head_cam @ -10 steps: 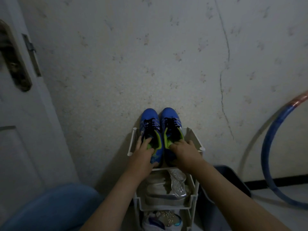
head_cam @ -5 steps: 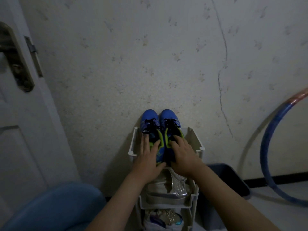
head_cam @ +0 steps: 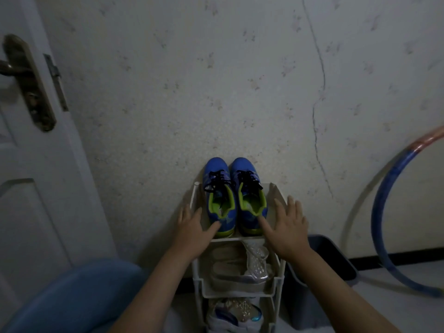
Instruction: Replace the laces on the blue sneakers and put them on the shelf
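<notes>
Two blue sneakers with green lining and black laces stand side by side on the top tier of a white shoe rack [head_cam: 195,195], toes to the wall: the left sneaker [head_cam: 218,188] and the right sneaker [head_cam: 249,186]. My left hand [head_cam: 192,229] hovers by the left sneaker's heel, fingers spread, thumb tip close to the heel. My right hand [head_cam: 288,224] is spread to the right of the right sneaker, its thumb near that heel. Neither hand holds anything.
Lower tiers of the rack carry silver shoes [head_cam: 242,265] and a grey-blue pair [head_cam: 233,313]. A white door [head_cam: 36,176] with a brass handle plate [head_cam: 28,80] stands at the left. A dark bin [head_cam: 322,263] and a blue hoop [head_cam: 389,212] are at the right, against the wall.
Both hands have let go of the sneakers' heels and moved apart and back, fingers now spread. The sneakers stay on the top tier.
</notes>
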The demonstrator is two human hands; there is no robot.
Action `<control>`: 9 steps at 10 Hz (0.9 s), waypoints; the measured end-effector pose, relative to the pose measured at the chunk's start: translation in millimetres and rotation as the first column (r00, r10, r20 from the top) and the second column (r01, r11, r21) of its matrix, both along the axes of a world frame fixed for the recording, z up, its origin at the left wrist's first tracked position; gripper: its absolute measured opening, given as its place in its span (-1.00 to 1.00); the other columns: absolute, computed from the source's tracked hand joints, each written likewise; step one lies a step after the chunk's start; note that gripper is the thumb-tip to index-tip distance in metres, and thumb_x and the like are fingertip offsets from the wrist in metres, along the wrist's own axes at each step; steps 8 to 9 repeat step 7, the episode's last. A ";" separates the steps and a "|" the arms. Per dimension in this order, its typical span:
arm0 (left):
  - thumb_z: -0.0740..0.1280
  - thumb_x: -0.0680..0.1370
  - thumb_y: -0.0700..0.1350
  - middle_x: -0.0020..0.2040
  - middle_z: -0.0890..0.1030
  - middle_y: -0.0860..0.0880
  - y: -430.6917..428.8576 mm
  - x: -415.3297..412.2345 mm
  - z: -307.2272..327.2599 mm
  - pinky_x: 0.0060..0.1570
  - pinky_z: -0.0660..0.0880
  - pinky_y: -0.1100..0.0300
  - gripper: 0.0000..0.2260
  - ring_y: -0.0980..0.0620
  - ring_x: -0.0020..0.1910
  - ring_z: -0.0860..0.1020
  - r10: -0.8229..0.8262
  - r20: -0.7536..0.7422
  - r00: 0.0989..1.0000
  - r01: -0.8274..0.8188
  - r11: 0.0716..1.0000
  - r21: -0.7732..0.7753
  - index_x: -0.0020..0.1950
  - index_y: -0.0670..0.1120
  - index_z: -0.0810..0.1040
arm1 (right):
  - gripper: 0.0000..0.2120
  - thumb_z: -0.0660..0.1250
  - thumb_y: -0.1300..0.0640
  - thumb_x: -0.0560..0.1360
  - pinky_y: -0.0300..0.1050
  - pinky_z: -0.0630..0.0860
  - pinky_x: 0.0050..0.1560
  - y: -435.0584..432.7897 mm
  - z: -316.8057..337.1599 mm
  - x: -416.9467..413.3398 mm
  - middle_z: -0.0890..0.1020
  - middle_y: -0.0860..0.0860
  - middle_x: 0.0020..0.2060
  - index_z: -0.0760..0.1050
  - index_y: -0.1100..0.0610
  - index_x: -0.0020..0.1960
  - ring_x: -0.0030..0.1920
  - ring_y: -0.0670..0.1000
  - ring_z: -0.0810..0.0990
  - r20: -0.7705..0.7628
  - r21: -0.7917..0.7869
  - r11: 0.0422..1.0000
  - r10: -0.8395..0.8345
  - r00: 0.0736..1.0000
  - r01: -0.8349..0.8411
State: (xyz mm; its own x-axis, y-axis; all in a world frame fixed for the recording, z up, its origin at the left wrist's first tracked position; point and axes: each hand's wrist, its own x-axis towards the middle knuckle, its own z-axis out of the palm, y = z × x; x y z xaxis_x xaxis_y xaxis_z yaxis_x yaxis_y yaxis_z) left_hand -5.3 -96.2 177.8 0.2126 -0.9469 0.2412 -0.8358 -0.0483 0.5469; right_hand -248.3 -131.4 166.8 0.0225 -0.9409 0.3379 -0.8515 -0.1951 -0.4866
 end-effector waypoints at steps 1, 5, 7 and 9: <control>0.30 0.52 0.26 0.62 -0.09 0.01 6.3 1.2 -7.4 0.47 0.20 0.04 -0.28 -0.03 0.56 0.11 -0.024 -0.143 0.989 0.026 1.000 0.012 0.56 -0.10 0.23 | -0.25 0.08 -0.36 0.56 0.16 -0.10 0.54 -0.9 -6.3 -1.8 -0.19 0.08 0.59 0.04 0.02 0.61 0.57 0.17 -0.24 0.167 0.121 0.988 0.072 0.983 -0.093; 0.31 0.56 0.16 0.61 -0.09 0.01 24.0 0.5 -13.0 0.45 0.23 -0.01 -0.34 -0.05 0.57 0.07 -0.046 -0.141 0.989 0.040 0.998 -0.042 0.58 0.02 0.14 | -0.18 0.01 -0.49 0.46 0.20 -0.08 0.53 -5.1 -8.4 -5.0 -0.15 0.01 0.60 0.05 -0.10 0.60 0.57 0.14 -0.20 0.161 0.134 0.978 0.137 0.977 -0.159; 0.31 0.56 0.15 0.61 0.03 -0.01 24.2 10.3 7.8 0.48 0.16 -0.07 -0.32 -0.05 0.57 0.04 -0.018 -0.171 0.985 -0.004 0.992 -0.126 0.59 0.08 0.07 | -0.13 -0.10 -0.56 0.41 0.30 -0.11 0.52 -3.1 13.3 -9.0 -0.19 0.04 0.60 -0.05 -0.14 0.60 0.58 0.10 -0.25 0.178 0.085 0.989 0.102 0.979 -0.118; 0.31 0.56 0.15 0.61 0.03 -0.01 24.2 10.3 7.8 0.48 0.16 -0.07 -0.32 -0.05 0.57 0.04 -0.018 -0.171 0.985 -0.004 0.992 -0.126 0.59 0.08 0.07 | -0.13 -0.10 -0.56 0.41 0.30 -0.11 0.52 -3.1 13.3 -9.0 -0.19 0.04 0.60 -0.05 -0.14 0.60 0.58 0.10 -0.25 0.178 0.085 0.989 0.102 0.979 -0.118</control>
